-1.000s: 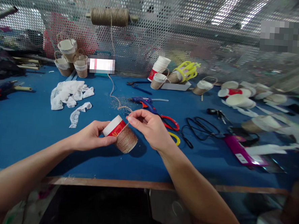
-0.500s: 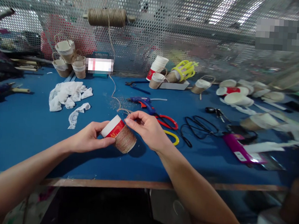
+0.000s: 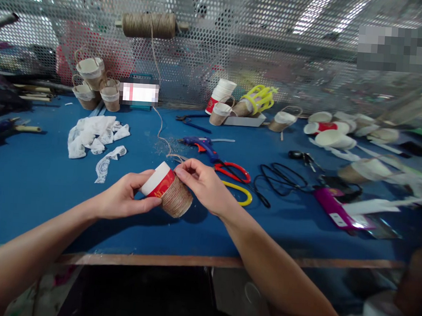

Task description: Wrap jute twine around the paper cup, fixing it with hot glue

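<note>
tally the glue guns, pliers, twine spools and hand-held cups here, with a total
Cup held in the left hand: 1
Glue guns: 2
Pliers: 1
Twine spool: 1
Total: 5

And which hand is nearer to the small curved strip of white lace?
Left. The left hand is close, to the near right of the strip; the right hand is farther right.

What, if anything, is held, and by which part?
The left hand holds the cup by its unwrapped end; the right hand pinches twine beside the cup.
</note>
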### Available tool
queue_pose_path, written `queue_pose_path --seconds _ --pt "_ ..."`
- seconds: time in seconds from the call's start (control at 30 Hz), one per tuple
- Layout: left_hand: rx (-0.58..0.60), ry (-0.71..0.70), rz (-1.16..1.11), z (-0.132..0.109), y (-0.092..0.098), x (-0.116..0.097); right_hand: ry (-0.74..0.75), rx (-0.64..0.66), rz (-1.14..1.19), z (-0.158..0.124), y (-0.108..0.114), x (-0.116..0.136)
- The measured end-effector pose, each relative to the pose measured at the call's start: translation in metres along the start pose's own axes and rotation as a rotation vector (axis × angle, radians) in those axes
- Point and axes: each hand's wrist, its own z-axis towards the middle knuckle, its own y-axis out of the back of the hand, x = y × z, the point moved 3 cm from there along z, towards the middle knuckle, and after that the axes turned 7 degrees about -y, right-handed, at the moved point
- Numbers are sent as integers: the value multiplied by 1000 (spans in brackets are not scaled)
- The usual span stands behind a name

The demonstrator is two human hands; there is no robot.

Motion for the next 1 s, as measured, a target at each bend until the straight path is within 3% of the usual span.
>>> queue_pose_path --seconds 0.33,0.53,0.67,1.0 --pt "-9 -72 69 2 1 -4 5 -43 -95 -2 -6 1" --pt "-7 36 3 3 1 -4 -53 -37 -29 1 -9 -4" --pt "-44 141 -34 2 0 -1 -9 -59 -103 0 -10 -2" --pt "-69 215 -173 1 -4 3 73 -129 -201 -3 -12 -1"
